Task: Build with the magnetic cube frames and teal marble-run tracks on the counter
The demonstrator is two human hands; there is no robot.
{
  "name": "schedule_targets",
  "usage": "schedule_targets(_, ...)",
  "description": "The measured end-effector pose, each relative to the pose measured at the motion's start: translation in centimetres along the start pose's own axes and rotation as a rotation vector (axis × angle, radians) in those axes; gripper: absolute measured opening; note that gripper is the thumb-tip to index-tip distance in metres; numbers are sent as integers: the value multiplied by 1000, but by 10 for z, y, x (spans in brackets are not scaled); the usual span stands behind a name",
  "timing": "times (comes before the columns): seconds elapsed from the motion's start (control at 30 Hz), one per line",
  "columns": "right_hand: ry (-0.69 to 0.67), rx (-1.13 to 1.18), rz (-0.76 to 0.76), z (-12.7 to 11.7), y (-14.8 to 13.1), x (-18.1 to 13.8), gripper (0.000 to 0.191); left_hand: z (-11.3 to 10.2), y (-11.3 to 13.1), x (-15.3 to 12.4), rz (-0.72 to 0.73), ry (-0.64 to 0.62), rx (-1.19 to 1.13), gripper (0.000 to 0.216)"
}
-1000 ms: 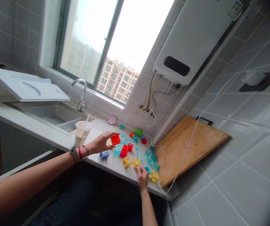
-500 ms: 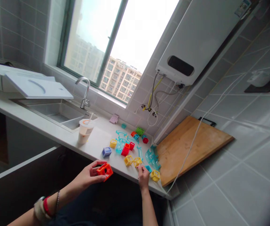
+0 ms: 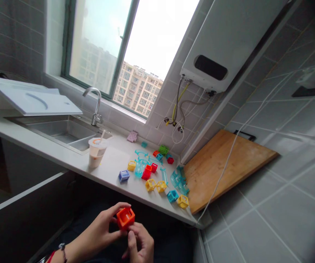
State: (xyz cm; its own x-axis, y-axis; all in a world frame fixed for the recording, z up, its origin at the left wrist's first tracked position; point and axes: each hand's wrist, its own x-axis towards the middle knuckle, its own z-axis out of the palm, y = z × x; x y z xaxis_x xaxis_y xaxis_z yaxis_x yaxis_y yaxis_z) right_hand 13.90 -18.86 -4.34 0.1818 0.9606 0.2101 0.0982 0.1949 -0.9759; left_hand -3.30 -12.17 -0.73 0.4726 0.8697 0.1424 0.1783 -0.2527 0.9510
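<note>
Orange-red cube frame [image 3: 126, 218]: off the worktop [image 3: 115, 155], in front of its near edge, gripped between thumb and fingers of the left hand [image 3: 109, 223]. Right hand [image 3: 141, 239] has fingers curled at the cube's lower corner; can't tell from my feed if it pinches anything. Worktop edge lies between both hands and the loose parts. Nearest the edge: violet-blue cube [image 3: 124, 176], openwork plastic; two yellow cubes [image 3: 150, 185] side by side; teal cube [image 3: 172, 196] just beside another yellow cube [image 3: 183, 201]. Further in, red pieces [image 3: 146, 172] sit among curved, see-through teal parts [image 3: 140, 168]. Wooden cutting board [image 3: 206, 175] leans at the right, grain visible, white cable [image 3: 224, 166] draped across it. Left of the parts I see a clear lidded cup [image 3: 96, 155], straw in, milky-brown drink in the lower part. Behind it, brushed-steel sink [image 3: 61, 128], chrome faucet [image 3: 96, 106], flat white panel [image 3: 39, 100] jutting over the sink's far-left side.
</note>
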Motion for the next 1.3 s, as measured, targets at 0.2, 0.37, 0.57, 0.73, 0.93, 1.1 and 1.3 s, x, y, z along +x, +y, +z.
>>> schedule_targets(0.2, -115, 59, 27, -7, 0, -2, 53, 17, 4, -4, 183, 44, 218, 59)
schedule_targets(0.37, -170, 299, 152, 1, 13, -10, 76, 14, 22, -14, 258, 25, 309, 73)
schedule_targets(0.57, -231, 669, 318, 12, 22, -15, 96, 19, 27, -28, 249, 75, 483, 82)
schedule_targets(0.73, -189, 816, 357, 7, 22, -14, 87, 25, 37, -26, 266, 3, 569, 87)
schedule_targets(0.93, 14, 633, 314, 4, 33, -13, 95, 7, 58, -7, 160, -170, 594, 76)
schedule_targets(1.1, 277, 312, 159, 21, 56, -14, 90, -5, 59, 18, 127, -180, 797, 68)
schedule_targets(1.3, 466, 20, -94, 29, 87, -6, 52, -2, 43, 59, 166, -117, 910, 48)
